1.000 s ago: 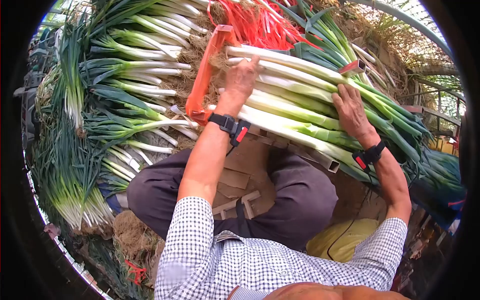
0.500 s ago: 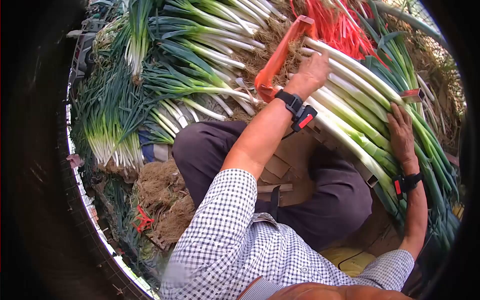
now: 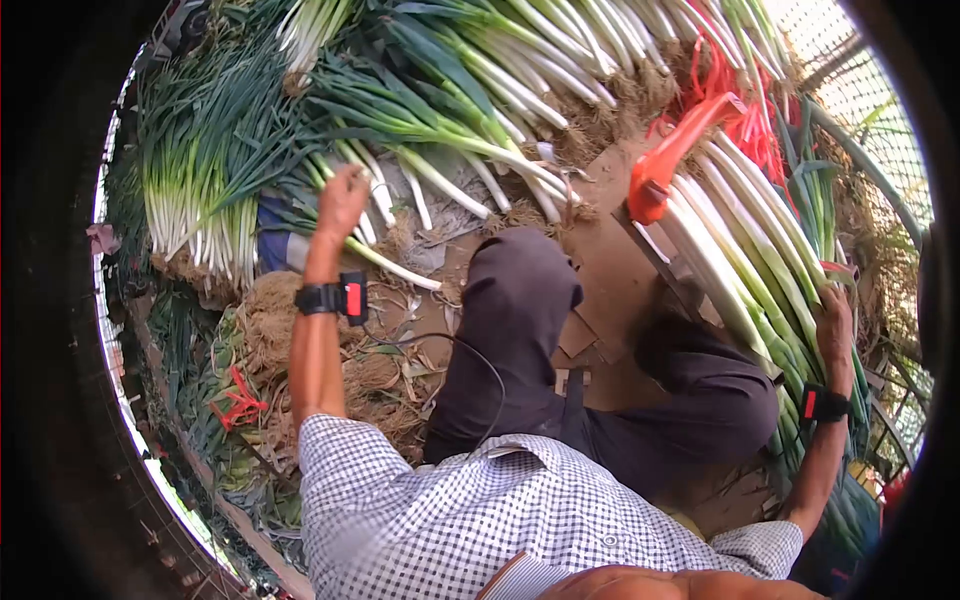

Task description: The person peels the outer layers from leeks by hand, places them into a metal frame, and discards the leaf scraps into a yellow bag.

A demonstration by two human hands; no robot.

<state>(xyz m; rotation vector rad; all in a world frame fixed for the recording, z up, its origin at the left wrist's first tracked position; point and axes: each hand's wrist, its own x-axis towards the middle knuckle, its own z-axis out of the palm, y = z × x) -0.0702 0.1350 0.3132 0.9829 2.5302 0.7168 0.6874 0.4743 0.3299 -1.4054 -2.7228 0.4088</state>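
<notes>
My left hand (image 3: 343, 203) reaches over a pile of leeks on the left, its fingers curled closed around green leek stalks (image 3: 345, 238). A single leek (image 3: 392, 266) with a white root end lies just below it. On the right, my right hand (image 3: 834, 325) rests against the outer side of a bundle of thick leeks (image 3: 745, 250), fingers stretched along the stalks. The bundle lies in a metal frame (image 3: 660, 262) with an orange arm (image 3: 675, 160) across its white ends.
Rows of leeks (image 3: 530, 85) with roots spread across the far side. More leeks (image 3: 205, 225) stand on the left. Red plastic strips (image 3: 725, 90) hang behind the frame. Cut roots (image 3: 275, 320) and another red strip (image 3: 238, 400) lie at the lower left. Mesh (image 3: 860, 100) borders the right.
My left hand has left the white ends of the bundle and moved far left to the leek pile. My right hand stays by the bundle. The view has shifted.
</notes>
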